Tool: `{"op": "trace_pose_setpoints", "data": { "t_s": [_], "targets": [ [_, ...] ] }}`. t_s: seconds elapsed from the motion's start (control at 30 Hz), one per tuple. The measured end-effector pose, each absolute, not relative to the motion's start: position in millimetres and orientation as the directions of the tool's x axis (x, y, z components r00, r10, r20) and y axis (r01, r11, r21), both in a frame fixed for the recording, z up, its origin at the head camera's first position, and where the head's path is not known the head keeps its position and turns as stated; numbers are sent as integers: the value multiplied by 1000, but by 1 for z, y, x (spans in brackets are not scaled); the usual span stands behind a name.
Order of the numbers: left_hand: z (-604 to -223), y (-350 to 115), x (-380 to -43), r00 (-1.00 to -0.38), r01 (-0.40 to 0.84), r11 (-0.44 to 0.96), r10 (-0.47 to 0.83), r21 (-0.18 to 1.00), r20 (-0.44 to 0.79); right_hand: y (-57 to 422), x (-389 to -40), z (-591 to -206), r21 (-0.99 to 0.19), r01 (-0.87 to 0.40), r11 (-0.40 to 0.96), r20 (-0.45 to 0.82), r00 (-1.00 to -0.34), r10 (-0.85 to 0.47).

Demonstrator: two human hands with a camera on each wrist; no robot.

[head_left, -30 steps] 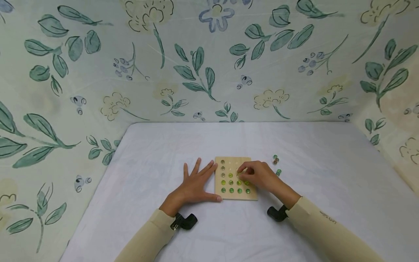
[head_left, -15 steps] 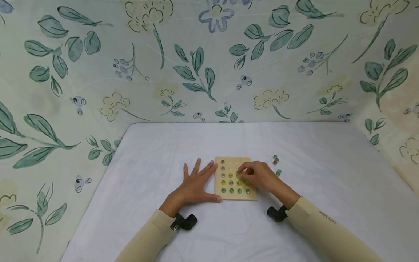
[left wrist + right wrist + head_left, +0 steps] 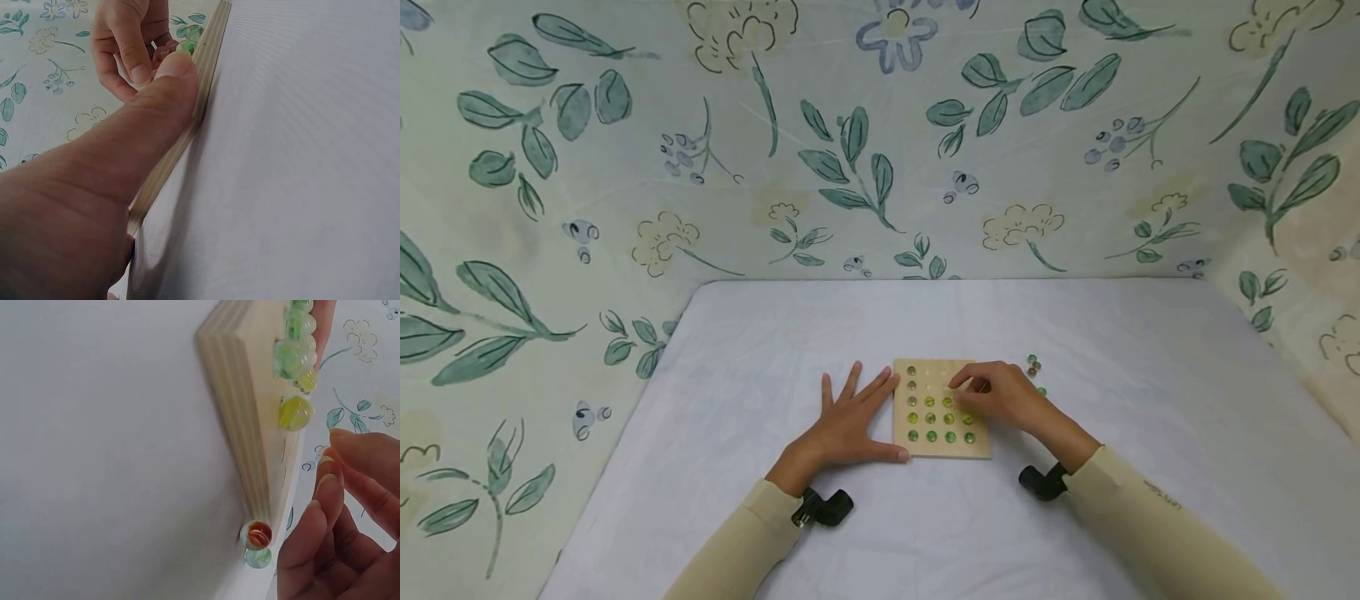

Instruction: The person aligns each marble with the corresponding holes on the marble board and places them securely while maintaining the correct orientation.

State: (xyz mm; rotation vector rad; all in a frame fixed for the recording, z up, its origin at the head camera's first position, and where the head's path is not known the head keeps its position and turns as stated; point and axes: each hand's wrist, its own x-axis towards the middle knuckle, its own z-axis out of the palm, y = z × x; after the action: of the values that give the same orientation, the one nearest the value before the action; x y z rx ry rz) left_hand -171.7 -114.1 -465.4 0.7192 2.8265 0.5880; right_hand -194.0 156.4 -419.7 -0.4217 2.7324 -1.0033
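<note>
A square wooden board (image 3: 942, 452) lies on the white cloth, with glass marbles seated in its dimples. Green marbles (image 3: 932, 437) fill the near row and yellow ones the row behind; clearer, darker ones run up the left column. My left hand (image 3: 847, 427) is spread against the board's left side, its thumb at the near left corner. My right hand (image 3: 1006, 395) hovers over the board's right side, just off a yellow-green marble (image 3: 947, 402). In the right wrist view its thumb and fingertips are close together, with no marble visible between them.
Beyond the board's right edge, loose marbles (image 3: 1033, 364) lie in a small cluster, one reddish-brown among green. Another green marble (image 3: 1041, 392) is partly hidden behind the right hand. A flowered cloth (image 3: 880, 167) hangs behind the table.
My right hand has let go of the yellow-green marble, which now sits uncovered in its dimple, and has drawn slightly up and right. The left hand has stayed put.
</note>
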Motion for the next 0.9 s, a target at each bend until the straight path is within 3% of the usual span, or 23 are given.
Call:
{"op": "trace_pose_setpoints", "data": {
  "t_s": [0.9],
  "targets": [
    [-462, -113, -172, -871, 416, 800, 488, 432, -65, 188, -195, -414, -606, -129, 785, -110, -964, -243]
  ]
}}
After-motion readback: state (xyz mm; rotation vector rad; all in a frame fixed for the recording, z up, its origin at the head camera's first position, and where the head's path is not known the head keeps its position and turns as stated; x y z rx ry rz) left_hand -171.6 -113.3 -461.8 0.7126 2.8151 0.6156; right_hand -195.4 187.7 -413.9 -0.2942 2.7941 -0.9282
